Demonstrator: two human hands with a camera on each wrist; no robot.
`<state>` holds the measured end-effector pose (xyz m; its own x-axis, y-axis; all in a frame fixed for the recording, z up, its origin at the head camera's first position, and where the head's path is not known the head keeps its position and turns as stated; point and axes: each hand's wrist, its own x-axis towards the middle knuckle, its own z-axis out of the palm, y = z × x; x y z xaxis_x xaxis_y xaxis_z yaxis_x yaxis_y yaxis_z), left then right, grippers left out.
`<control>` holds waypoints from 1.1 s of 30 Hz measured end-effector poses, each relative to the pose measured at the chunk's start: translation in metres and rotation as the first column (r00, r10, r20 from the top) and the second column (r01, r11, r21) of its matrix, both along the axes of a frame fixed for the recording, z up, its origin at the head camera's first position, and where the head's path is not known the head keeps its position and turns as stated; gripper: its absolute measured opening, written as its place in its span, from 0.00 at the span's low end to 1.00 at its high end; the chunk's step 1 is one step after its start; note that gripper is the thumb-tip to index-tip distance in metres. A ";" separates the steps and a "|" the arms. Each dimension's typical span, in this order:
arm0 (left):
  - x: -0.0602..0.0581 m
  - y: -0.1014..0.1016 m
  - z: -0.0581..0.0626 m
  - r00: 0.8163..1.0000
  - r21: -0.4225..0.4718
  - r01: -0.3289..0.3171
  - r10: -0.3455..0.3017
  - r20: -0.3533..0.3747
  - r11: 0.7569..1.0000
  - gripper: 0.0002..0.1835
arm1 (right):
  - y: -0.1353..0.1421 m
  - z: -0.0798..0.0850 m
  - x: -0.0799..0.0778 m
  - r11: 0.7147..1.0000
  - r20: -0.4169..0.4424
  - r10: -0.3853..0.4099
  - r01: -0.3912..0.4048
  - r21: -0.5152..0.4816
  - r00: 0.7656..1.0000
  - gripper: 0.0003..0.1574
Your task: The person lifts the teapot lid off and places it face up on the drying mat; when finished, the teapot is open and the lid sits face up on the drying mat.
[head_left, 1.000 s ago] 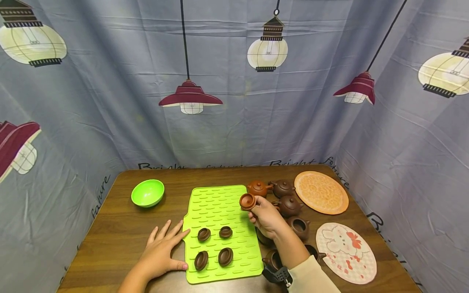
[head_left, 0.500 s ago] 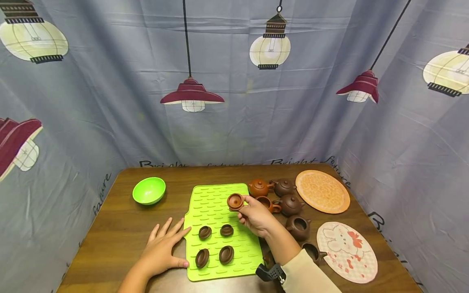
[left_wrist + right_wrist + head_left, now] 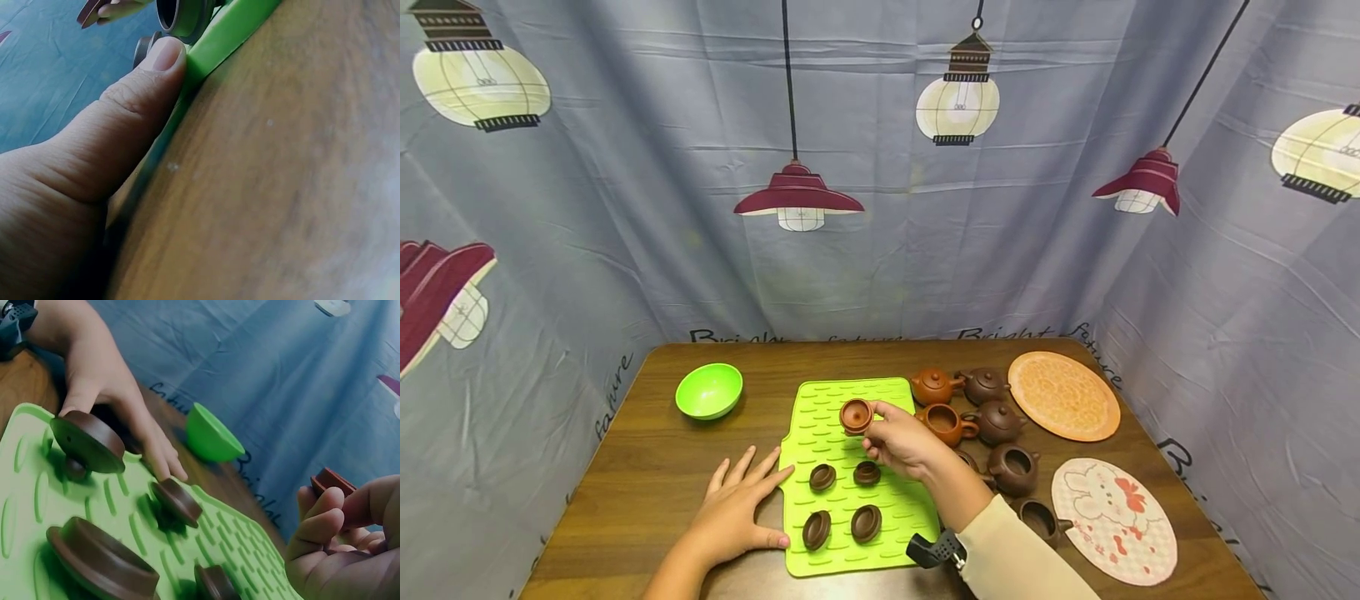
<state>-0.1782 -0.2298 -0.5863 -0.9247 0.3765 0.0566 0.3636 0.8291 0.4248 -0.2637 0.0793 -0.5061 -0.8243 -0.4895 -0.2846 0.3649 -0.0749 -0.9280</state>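
Note:
My right hand (image 3: 902, 442) pinches a reddish-brown teapot lid (image 3: 856, 415), its hollow underside facing up, above the upper part of the green mat (image 3: 850, 558). In the right wrist view that lid (image 3: 331, 481) shows between thumb and fingers. Several dark brown teapot lids lie upside down on the mat, among them a near-left lid (image 3: 816, 530), a near-right lid (image 3: 866, 523) and a far-left lid (image 3: 822, 477). My left hand (image 3: 730, 512) lies with spread fingers on the table, thumb and fingertips touching the mat's left edge.
To the mat's right stand several teapots: a lidded orange one (image 3: 932, 386), a lidless orange one (image 3: 942, 423) and dark brown ones (image 3: 1015, 468). A green bowl (image 3: 709, 392) is at back left. An orange round mat (image 3: 1063, 395) and a rabbit-print mat (image 3: 1115, 521) lie at right.
My right hand has carried the reddish-brown lid leftward over the green mat, uncovering the lidless orange teapot. The left hand has stayed in place.

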 end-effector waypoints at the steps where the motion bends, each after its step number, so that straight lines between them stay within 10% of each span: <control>1: 0.000 0.000 0.000 1.000 -0.002 0.000 0.000 -0.001 1.000 0.62 | -0.002 0.000 -0.001 1.000 0.007 0.009 -0.009 0.001 1.000 0.29; 22: 0.000 -0.002 0.000 0.999 0.005 -0.007 0.006 0.040 1.000 0.63 | -0.041 -0.015 -0.017 0.991 0.063 0.028 -0.036 0.132 0.998 0.10; 33: 0.001 -0.002 0.002 1.000 0.022 -0.005 0.005 0.015 1.000 0.62 | -0.050 -0.024 -0.019 0.965 0.072 0.054 -0.071 0.252 0.996 0.22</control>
<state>-0.1772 -0.2313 -0.5846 -0.9273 0.3708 0.0510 0.3531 0.8213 0.4482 -0.2824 0.0294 -0.5299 -0.7703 -0.4443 -0.4574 0.4204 0.1855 -0.8882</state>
